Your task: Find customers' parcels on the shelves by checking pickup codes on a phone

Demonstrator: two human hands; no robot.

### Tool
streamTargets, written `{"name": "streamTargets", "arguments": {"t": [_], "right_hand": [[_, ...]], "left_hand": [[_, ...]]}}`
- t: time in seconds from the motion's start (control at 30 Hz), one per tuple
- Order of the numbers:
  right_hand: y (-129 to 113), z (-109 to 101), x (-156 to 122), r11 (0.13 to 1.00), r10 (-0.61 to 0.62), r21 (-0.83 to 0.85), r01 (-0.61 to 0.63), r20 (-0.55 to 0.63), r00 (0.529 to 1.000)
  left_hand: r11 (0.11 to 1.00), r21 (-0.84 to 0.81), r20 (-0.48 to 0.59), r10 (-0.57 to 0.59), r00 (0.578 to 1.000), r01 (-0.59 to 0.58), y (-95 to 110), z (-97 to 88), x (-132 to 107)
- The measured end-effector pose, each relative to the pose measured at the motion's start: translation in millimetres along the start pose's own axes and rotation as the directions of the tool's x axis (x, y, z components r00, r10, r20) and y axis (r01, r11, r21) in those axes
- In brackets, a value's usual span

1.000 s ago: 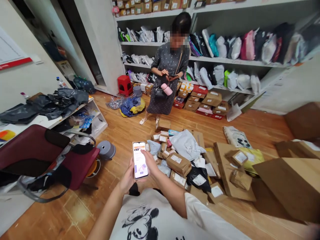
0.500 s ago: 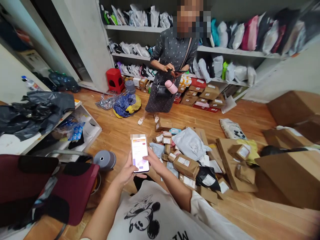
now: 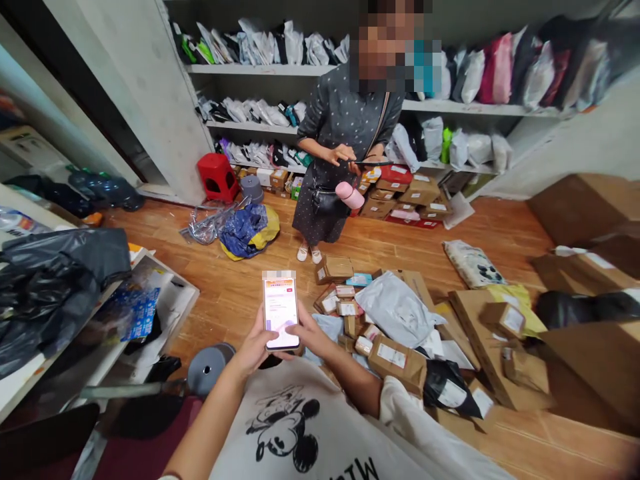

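A smartphone (image 3: 281, 312) with a lit, mostly white screen is held upright in front of my shirt. My left hand (image 3: 255, 345) is closed around its left side, the thumb lying over the lower screen. From the other side my right hand (image 3: 306, 333) grips the phone too, its thumb on the lower right of the screen. The fingers behind the phone are mostly hidden. To the right of my hands, parcels lie heaped on the floor, among them a grey plastic mailer (image 3: 395, 308) and a brown carton (image 3: 399, 360).
Facing me stands a person (image 3: 345, 120) holding a dark device, a pink bottle (image 3: 349, 195) hanging in front. Shelves (image 3: 260, 69) of bagged goods line the back wall. A red stool (image 3: 218, 177), a blue-yellow sack (image 3: 249, 230), a grey spool (image 3: 207, 368) and large cartons (image 3: 595, 367) surround the floor.
My view has shifted, so the parcel heap sits further right and the chair lower. My right thumb has moved down the screen slightly. Both hands still hold the smartphone.
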State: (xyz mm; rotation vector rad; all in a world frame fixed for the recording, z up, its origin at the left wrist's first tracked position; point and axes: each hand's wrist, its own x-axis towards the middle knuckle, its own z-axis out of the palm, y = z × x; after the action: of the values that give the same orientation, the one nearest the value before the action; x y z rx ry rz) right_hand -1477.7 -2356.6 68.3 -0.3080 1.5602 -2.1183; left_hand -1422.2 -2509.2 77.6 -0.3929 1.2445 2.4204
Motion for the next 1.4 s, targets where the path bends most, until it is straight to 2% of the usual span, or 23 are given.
{"name": "streamTargets", "arguments": {"t": [0.13, 0.3, 0.4, 0.57, 0.73, 0.8, 0.87, 0.93, 1.0, 1.07, 1.17, 1.4], "right_hand": [[-3.0, 6.9, 33.9, 0.998, 0.027, 0.066, -0.020, -0.112, 0.993], [-0.3, 16.2, 76.8, 0.995, -0.014, 0.094, 0.042, -0.283, 0.959], [-3.0, 23.6, 103.9, 0.993, -0.016, 0.101, 0.064, -0.419, 0.908], [-16.4, 37.4, 143.4, 0.991, -0.036, 0.085, 0.101, -0.559, 0.828], [-19.6, 43.4, 165.4, 0.992, -0.094, 0.004, 0.129, -0.663, 0.743], [-14.9, 45.0, 166.8, 0.986, -0.148, -0.055, 0.155, -0.709, 0.690], [-8.5, 47.1, 164.1, 0.968, -0.247, -0.157, 0.197, -0.747, 0.617], [-2.5, 49.5, 158.7, 0.911, -0.413, -0.342, 0.231, -0.741, 0.530], [0.9, 51.4, 152.2, 0.797, -0.590, -0.568, 0.205, -0.659, 0.466], [0.5, 52.3, 146.5, 0.663, -0.698, -0.738, 0.127, -0.548, 0.461], [-4.5, 51.6, 141.5, 0.501, -0.765, -0.865, 0.036, -0.423, 0.486], [-10.6, 46.6, 141.2, 0.358, -0.828, -0.933, -0.044, -0.338, 0.448]], "left_hand": [[1.000, -0.005, 0.110, -0.028, 0.994, 0.029, 28.5, -22.1, 28.1], [0.986, 0.129, 0.166, -0.123, 0.978, 0.102, 70.2, -44.2, 65.4], [0.979, 0.160, 0.222, -0.159, 0.962, 0.125, 97.7, -55.7, 84.5], [0.967, 0.211, 0.330, -0.205, 0.921, 0.140, 133.6, -71.2, 108.0], [0.956, 0.246, 0.420, -0.256, 0.871, 0.162, 152.2, -79.4, 126.6], [0.956, 0.231, 0.454, -0.269, 0.849, 0.180, 156.2, -81.9, 133.9], [0.957, 0.214, 0.485, -0.280, 0.828, 0.198, 159.0, -83.9, 141.0], [0.953, 0.213, 0.506, -0.295, 0.810, 0.215, 160.8, -85.1, 147.8], [0.948, 0.225, 0.513, -0.313, 0.799, 0.227, 162.0, -85.5, 154.5], [0.944, 0.233, 0.518, -0.322, 0.792, 0.232, 162.5, -85.2, 161.1], [0.942, 0.233, 0.554, -0.334, 0.763, 0.243, 161.6, -84.7, 170.6], [0.941, 0.219, 0.614, -0.339, 0.713, 0.258, 158.2, -87.3, 185.5]]}}
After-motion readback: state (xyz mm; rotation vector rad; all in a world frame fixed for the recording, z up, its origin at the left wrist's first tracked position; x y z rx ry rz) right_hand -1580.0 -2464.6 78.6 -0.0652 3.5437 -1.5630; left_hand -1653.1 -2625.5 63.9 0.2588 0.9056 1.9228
